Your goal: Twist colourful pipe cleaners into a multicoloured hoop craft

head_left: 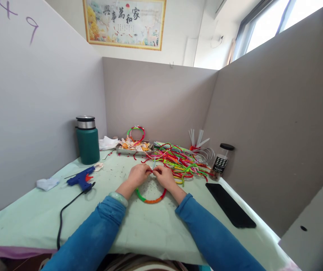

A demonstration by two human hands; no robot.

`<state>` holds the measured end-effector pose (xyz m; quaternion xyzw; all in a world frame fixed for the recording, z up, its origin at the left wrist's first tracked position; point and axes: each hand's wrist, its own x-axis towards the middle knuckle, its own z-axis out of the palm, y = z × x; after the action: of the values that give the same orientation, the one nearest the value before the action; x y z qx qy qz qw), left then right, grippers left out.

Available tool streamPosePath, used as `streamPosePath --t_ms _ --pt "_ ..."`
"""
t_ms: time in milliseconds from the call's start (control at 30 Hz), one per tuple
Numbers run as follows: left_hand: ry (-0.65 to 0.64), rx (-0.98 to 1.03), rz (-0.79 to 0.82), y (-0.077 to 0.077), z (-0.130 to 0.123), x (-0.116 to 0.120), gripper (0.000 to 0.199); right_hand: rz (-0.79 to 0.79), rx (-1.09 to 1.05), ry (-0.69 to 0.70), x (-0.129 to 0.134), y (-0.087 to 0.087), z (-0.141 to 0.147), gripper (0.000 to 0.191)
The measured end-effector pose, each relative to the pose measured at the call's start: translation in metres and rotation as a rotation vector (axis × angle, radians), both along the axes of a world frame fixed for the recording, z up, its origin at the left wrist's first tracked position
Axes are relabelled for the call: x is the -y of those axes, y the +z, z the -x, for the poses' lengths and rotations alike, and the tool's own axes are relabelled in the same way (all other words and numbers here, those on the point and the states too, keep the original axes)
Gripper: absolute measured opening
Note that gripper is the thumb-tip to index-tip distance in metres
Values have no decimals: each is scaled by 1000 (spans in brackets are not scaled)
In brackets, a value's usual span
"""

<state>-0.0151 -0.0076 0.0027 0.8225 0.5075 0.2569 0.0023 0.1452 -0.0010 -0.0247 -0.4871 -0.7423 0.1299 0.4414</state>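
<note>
Both hands meet at the far side of a ring wrapped in coloured pipe cleaner (151,201), green, orange and red along its near arc. My left hand (139,175) is closed, its thumb and fingertips pinching at the red part there. My right hand (163,177) pinches the same spot from the other side, its fingertips almost touching the left ones. The fingers cover the far part of the ring. Just beyond them lies a tangled pile of pipe cleaners (182,162) in red, green, yellow and pink.
A metal tray (134,152) of paper-like pieces stands behind, with a finished-looking ring (136,128) on it. A blue glue gun (81,178) with a cord, a green bottle (88,145), a black phone-like slab (230,205) and a clear jar (221,162) flank my arms. Partitions (161,98) enclose the table.
</note>
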Motion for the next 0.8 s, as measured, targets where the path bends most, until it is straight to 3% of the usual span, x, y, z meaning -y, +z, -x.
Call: streamPosePath --t_ms 233,400,533,633,800 --pt "27 63 44 0 1 -4 22 -10 -87 43 2 4 -1 17" --pt "96 190 60 -2 4 -13 21 181 -339 77 -2 8 -4 41" --pt "167 260 133 -5 8 -20 20 245 -482 67 -6 7 -7 41" --pt "169 297 155 -8 9 -24 19 150 -381 24 -7 6 -9 35" --pt "119 402 258 -10 8 -24 18 -7 -166 81 -4 6 -9 22"
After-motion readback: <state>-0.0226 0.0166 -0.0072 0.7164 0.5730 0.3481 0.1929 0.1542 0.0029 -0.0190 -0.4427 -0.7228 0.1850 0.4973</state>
